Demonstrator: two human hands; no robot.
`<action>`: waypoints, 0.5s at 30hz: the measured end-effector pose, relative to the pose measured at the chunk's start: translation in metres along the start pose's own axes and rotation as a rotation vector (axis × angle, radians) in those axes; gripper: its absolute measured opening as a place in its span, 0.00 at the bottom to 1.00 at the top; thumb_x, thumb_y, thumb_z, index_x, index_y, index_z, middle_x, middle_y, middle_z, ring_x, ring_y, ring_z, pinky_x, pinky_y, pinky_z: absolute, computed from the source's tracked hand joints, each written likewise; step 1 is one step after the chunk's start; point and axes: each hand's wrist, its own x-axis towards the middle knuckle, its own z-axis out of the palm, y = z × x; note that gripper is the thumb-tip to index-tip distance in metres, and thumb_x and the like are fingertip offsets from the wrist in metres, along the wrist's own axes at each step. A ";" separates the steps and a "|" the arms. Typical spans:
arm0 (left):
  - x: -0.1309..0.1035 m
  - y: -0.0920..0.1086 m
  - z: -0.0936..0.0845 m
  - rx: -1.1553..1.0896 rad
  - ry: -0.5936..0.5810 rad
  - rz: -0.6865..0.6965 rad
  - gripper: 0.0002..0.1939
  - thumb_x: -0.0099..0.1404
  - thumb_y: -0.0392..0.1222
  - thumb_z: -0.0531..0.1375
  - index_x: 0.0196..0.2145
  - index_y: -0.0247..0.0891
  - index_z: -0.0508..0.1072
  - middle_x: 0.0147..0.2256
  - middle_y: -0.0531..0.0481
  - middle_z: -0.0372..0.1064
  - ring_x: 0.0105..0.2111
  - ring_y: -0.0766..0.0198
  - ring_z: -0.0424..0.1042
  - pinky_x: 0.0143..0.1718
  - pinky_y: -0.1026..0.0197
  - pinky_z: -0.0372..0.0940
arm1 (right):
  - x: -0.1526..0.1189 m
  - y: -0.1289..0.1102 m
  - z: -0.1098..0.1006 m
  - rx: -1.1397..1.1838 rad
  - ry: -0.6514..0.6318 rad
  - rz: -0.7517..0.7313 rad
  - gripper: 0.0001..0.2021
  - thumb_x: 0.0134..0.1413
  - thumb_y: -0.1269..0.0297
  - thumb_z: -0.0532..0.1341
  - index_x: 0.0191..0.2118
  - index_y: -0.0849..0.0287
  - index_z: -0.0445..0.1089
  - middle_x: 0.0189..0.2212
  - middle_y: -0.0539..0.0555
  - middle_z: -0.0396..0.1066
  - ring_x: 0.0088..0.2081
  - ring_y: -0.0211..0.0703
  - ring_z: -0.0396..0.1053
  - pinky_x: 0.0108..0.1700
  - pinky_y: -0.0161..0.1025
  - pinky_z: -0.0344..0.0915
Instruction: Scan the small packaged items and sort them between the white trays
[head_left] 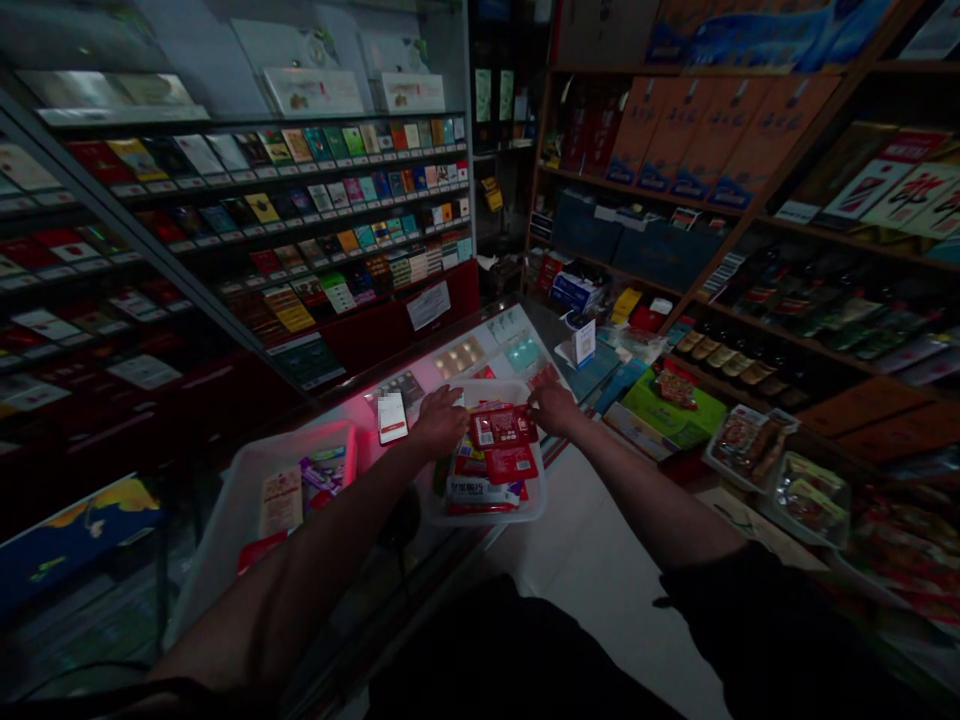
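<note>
A white plastic bin [537, 506] stands on the glass counter in front of me, filled with packaged snacks. On top lies a red snack packet [501, 428] with a white label. Below it are another red packet [513, 464] and a white packet [480, 492] with dark lettering. My right hand [553, 408] is closed at the upper right of the bin, its fingertips at the edge of the top red packet. My left hand [441, 422] rests over the bin's left side with its fingers stretched out. Dim light hides exact finger contact.
A phone [391, 416] lies on the counter left of the bin. A larger white bin [238, 490] with a few packets sits under my left forearm. A small white sign [583, 342] stands behind. Cigarette shelves [315, 240] rise at left, bottle shelves [810, 300] at right.
</note>
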 end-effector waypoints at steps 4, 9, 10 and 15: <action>-0.010 -0.016 -0.007 0.017 0.050 -0.040 0.15 0.66 0.44 0.62 0.48 0.44 0.84 0.70 0.44 0.62 0.72 0.39 0.54 0.72 0.35 0.51 | 0.005 0.005 0.005 0.039 0.062 0.035 0.18 0.65 0.59 0.64 0.57 0.58 0.77 0.60 0.62 0.74 0.64 0.54 0.67 0.65 0.45 0.61; -0.045 -0.047 -0.030 0.033 0.093 -0.097 0.15 0.65 0.44 0.62 0.47 0.44 0.84 0.70 0.44 0.62 0.71 0.39 0.56 0.72 0.35 0.51 | 0.009 -0.008 0.001 0.009 0.130 -0.057 0.15 0.65 0.61 0.63 0.53 0.60 0.79 0.56 0.63 0.76 0.62 0.56 0.67 0.67 0.47 0.56; -0.055 -0.056 -0.035 0.044 0.095 -0.113 0.15 0.66 0.44 0.62 0.47 0.44 0.84 0.70 0.44 0.61 0.71 0.39 0.56 0.72 0.36 0.51 | 0.009 -0.014 0.000 0.003 0.140 -0.070 0.15 0.65 0.61 0.63 0.52 0.60 0.80 0.55 0.63 0.76 0.62 0.56 0.67 0.68 0.48 0.55; -0.115 -0.108 -0.058 0.124 0.076 -0.191 0.16 0.68 0.46 0.60 0.47 0.42 0.84 0.70 0.43 0.61 0.71 0.42 0.56 0.72 0.40 0.53 | 0.006 -0.060 -0.013 0.030 0.200 -0.098 0.16 0.66 0.60 0.62 0.53 0.60 0.79 0.56 0.63 0.75 0.60 0.56 0.67 0.66 0.49 0.56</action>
